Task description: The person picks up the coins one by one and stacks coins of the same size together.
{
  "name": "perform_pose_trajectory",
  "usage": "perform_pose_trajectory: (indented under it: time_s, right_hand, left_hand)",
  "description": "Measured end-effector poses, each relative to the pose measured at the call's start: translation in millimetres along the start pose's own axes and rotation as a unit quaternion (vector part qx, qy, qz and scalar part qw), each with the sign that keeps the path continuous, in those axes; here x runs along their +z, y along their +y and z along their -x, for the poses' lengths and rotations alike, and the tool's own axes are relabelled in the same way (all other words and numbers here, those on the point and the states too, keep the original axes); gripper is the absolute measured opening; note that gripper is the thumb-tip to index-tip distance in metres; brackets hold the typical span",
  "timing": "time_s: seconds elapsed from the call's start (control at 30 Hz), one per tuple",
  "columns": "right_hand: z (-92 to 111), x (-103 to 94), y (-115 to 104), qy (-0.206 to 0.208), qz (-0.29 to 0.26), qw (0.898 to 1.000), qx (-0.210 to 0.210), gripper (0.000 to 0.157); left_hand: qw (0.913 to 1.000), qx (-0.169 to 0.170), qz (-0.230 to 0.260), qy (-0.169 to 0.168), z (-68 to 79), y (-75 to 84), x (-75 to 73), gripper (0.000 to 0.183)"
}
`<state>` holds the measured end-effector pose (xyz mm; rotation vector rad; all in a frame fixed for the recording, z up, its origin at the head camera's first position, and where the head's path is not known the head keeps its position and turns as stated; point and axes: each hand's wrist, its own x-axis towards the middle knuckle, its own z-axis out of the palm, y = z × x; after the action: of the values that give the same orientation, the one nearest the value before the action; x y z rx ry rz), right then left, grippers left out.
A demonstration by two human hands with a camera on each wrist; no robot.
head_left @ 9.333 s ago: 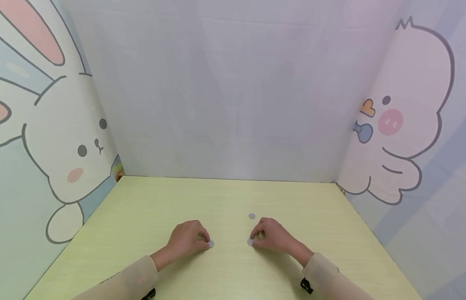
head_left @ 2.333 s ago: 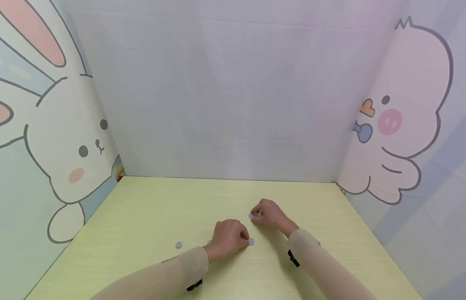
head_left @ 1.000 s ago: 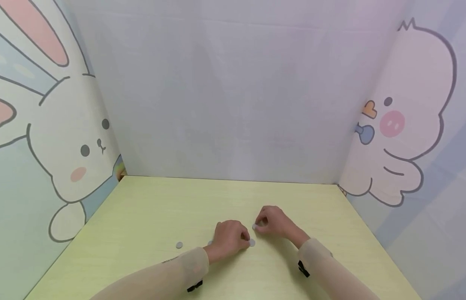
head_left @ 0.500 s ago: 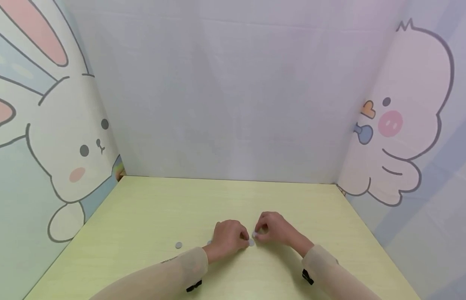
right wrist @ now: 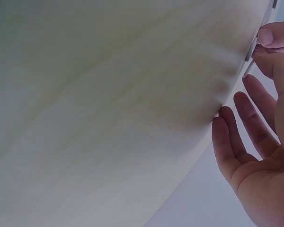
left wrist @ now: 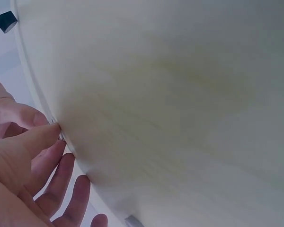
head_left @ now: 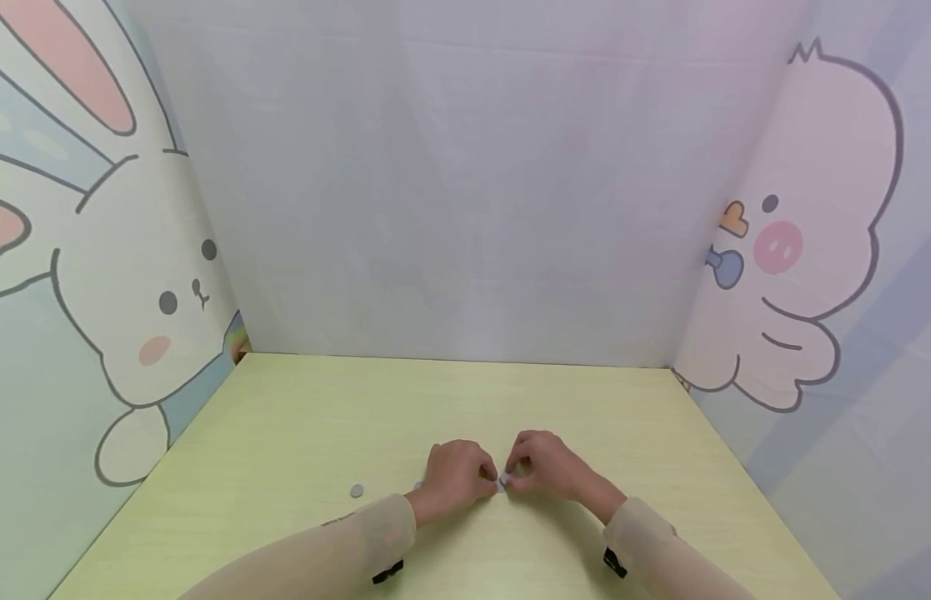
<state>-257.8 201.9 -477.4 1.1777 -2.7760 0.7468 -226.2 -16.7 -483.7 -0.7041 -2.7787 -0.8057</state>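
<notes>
In the head view, my left hand (head_left: 456, 472) pinches the edge of a small grey coin (head_left: 501, 489) lying on the pale yellow table (head_left: 345, 408). Close by on the right, my right hand (head_left: 549, 467) holds a second coin (head_left: 506, 479) between thumb and fingertips, right over the first. The right wrist view shows this upper coin (right wrist: 248, 69) tilted, with its lower edge near the other coin (right wrist: 251, 49). Whether the two touch is hard to tell. The left hand (left wrist: 23, 161) partly hides the coins in the left wrist view.
Another coin (head_left: 356, 491) lies flat to the left of the hands. One more coin (head_left: 418, 485) is mostly covered by the left hand. A pale cloth backdrop (head_left: 465, 200) rises behind the table, with cartoon-printed cloth at both sides.
My right hand took the farther coin and brought it toward me, down to the coin at my left fingertips. My left hand, earlier at a coin further left, has stayed put lately.
</notes>
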Motion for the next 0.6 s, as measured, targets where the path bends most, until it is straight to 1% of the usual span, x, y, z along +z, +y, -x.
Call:
perform_pose_trajectory:
  time_s: [0.3, 0.6]
  right_hand:
    - [0.0, 1.8, -2.8, 0.006, 0.001, 1.000, -0.020, 0.006]
    - [-2.1, 3.1, -5.9, 0.004, 0.015, 1.000, -0.020, 0.007]
  left_hand:
    - [1.0000, 0.001, 0.003, 0.000, 0.2, 1.1, -1.4, 0.008]
    - [1.0000, 0.008, -0.001, 0.000, 1.7, 2.6, -4.6, 0.009]
